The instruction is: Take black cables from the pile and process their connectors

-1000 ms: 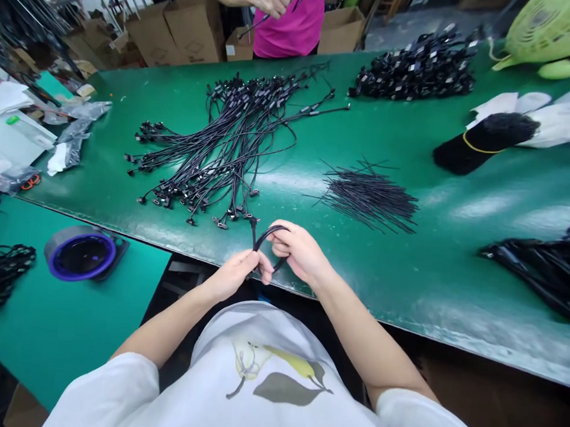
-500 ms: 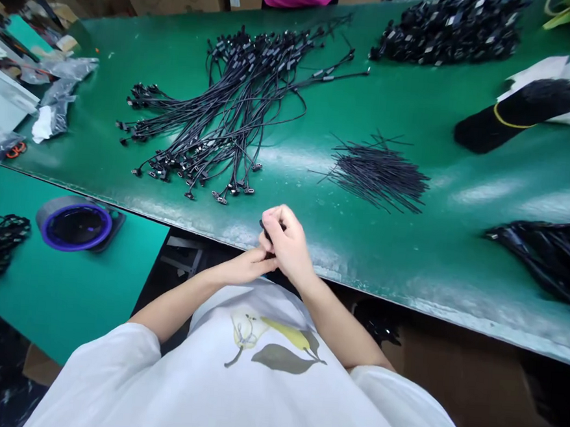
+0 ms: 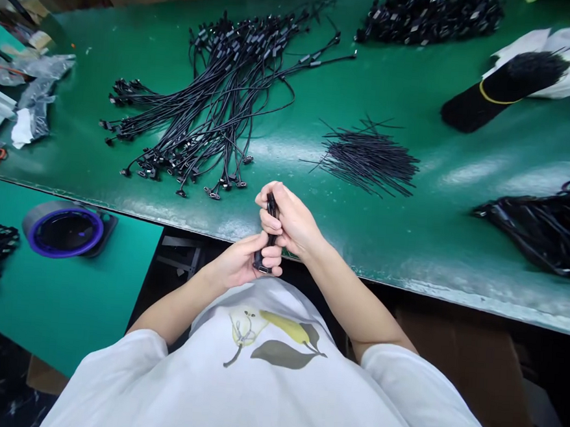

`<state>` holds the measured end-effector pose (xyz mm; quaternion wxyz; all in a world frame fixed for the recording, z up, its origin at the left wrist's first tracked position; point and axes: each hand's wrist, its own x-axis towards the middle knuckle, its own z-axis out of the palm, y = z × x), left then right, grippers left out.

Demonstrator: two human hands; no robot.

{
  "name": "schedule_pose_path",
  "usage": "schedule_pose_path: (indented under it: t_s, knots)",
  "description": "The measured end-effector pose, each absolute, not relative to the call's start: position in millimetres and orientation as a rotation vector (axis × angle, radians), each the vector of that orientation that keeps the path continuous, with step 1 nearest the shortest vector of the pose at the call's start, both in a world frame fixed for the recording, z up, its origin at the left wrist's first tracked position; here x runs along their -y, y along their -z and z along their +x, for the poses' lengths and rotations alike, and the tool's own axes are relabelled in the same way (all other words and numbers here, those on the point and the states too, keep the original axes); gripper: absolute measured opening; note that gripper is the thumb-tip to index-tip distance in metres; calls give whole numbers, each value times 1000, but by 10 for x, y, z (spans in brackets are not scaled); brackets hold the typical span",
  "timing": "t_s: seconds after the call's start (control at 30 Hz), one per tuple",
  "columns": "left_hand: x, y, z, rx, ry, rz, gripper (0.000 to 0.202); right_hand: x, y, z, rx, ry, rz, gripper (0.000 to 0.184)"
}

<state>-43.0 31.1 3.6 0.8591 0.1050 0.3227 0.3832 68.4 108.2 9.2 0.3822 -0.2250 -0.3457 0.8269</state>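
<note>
Both my hands meet at the near edge of the green table (image 3: 409, 248), closed round one folded black cable (image 3: 266, 238). My right hand (image 3: 291, 224) wraps its upper part, fingers curled. My left hand (image 3: 242, 262) pinches its lower end just below. A spread of loose black cables with connectors (image 3: 209, 110) lies on the table beyond my hands. A small heap of thin black ties (image 3: 369, 159) lies to the right of them.
A purple-rimmed tape roll (image 3: 64, 230) sits on the lower green side table at left. A banded black bundle (image 3: 498, 92) lies at far right, bagged black cables (image 3: 542, 225) at the right edge, another cable pile (image 3: 426, 15) at the back. Plastic bags (image 3: 36, 98) lie far left.
The cable loop held open between my hands a second ago is now folded tight into a compact bundle. The head camera has tilted down and the person in pink has left the view.
</note>
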Motion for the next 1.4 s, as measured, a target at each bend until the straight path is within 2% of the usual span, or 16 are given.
schedule_pose_path:
  t_s: [0.17,0.23,0.37,0.5,0.6,0.67,0.73,0.8,0.93,1.07,1.23,1.3,1.4]
  knots:
    - [-312,-88,-411,-671,-789,249,27,-1131,-130,714,941,-2093,-582,41]
    - [-305,-48,-411,-714,-859,281,25,-1179,-137,800,1070,-1926,-661,33]
    - [-332,88,-465,-902,-936,444,34,-1188,-138,1137,1829,-1264,-760,15]
    - [-373,106,-509,-1080,-687,958,42,-997,-99,1388,2665,-752,-553,24]
    - [-351,59,-507,-1156,-449,1400,36,-856,-56,1460,2998,-614,-614,33]
    - [-322,70,-512,-1171,-399,1599,29,-807,-22,1502,3107,-697,-702,28]
    - [-304,125,-514,-1181,-388,1723,24,-783,25,1552,3141,-826,-770,18]
    - [-312,188,-497,-1184,-349,1787,22,-775,88,1601,3120,-855,-849,17]
    - [-441,204,-402,-1169,-263,1745,28,-802,212,1658,3065,-607,-870,37]
    - [-630,183,-324,-1145,-235,1608,37,-900,221,1660,3006,-415,-851,37]
    - [-658,398,-292,-1144,-454,1239,42,-1512,191,1928,2847,-617,-705,35]
    - [-626,460,-288,-1179,-612,1026,41,-1969,268,2202,2557,-504,-992,33]
    - [-609,437,-291,-1186,-770,804,41,-2619,502,2625,2131,-117,-1574,28]
